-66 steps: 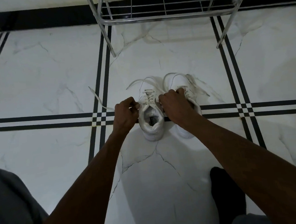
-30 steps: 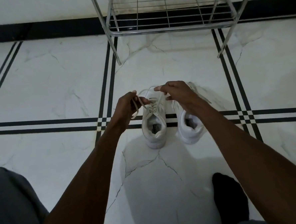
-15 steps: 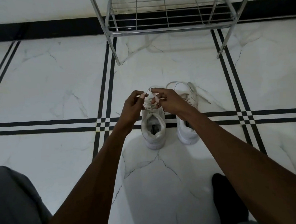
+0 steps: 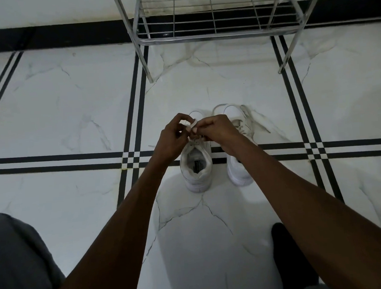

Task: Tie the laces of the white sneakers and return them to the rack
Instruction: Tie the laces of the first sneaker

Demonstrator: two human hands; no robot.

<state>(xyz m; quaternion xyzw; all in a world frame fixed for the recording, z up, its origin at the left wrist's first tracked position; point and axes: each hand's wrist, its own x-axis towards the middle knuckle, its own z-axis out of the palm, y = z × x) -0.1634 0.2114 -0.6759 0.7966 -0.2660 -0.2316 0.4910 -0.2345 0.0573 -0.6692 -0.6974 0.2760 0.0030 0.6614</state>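
Note:
Two white sneakers stand side by side on the marble floor, toes pointing away from me. Over the left sneaker (image 4: 196, 166) my left hand (image 4: 173, 137) and my right hand (image 4: 215, 129) meet, each pinching a strand of its white lace (image 4: 193, 125) above the tongue. The lace ends are mostly hidden by my fingers. My right forearm covers part of the right sneaker (image 4: 239, 175), whose loose laces (image 4: 248, 118) lie spread around its toe. The metal wire rack (image 4: 212, 34) stands against the wall beyond the shoes, its lowest shelf bare.
White marble tiles with black double stripes (image 4: 52, 162) cover the floor. The rack's legs (image 4: 147, 66) touch down just past the sneakers. My grey-clad knee (image 4: 16, 262) is at lower left and a black sock (image 4: 290, 254) at lower right.
My hands, earlier spread apart pulling the lace ends outward, have come together over the left sneaker and pinch the lace close in. The sneakers have not moved.

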